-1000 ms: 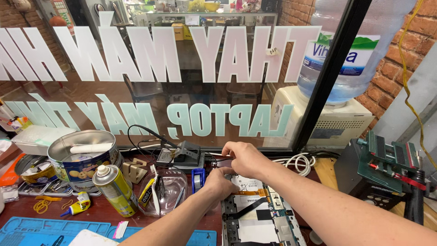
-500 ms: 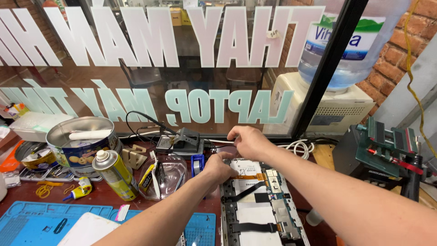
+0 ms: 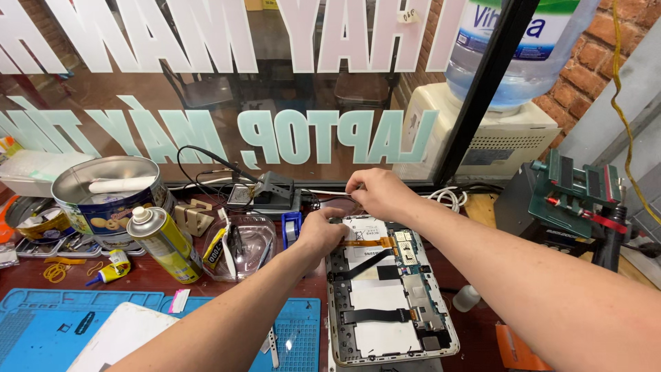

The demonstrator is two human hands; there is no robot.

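- We see one opened tablet (image 3: 385, 296) lying back-side up on the table (image 3: 482, 331), its long axis running away from us, near end by the lower edge of the view, far end toward the shop window.
- Both of our hands sit at that far end. Our left hand (image 3: 320, 231) rests on the tablet's upper left corner, fingers curled down against the frame; whether it pinches anything we cannot tell.
- Our right hand (image 3: 379, 193) hovers just beyond the top edge, fingertips pinched together on something small and thin that we cannot make out clearly.
- The right hand lies farther from us than the left; the two are close, nearly touching, with the orange flex cable (image 3: 365, 242) just below them, running crosswise over the white battery area.
- Of the two, the left hand is nearer to the cable and to the board.
- Counted inside the tablet: one orange flex, two black ribbon strips, one diagonal and one lower down lying crosswise.
- To the left of the left hand: one small blue tape dispenser (image 3: 291, 229), one clear plastic bowl (image 3: 237, 246), one yellow spray can (image 3: 164, 244), one round biscuit tin (image 3: 107, 196).
- One blue work mat (image 3: 41, 324) covers the near left of the table; one green vise (image 3: 575, 196) stands well apart to the right.
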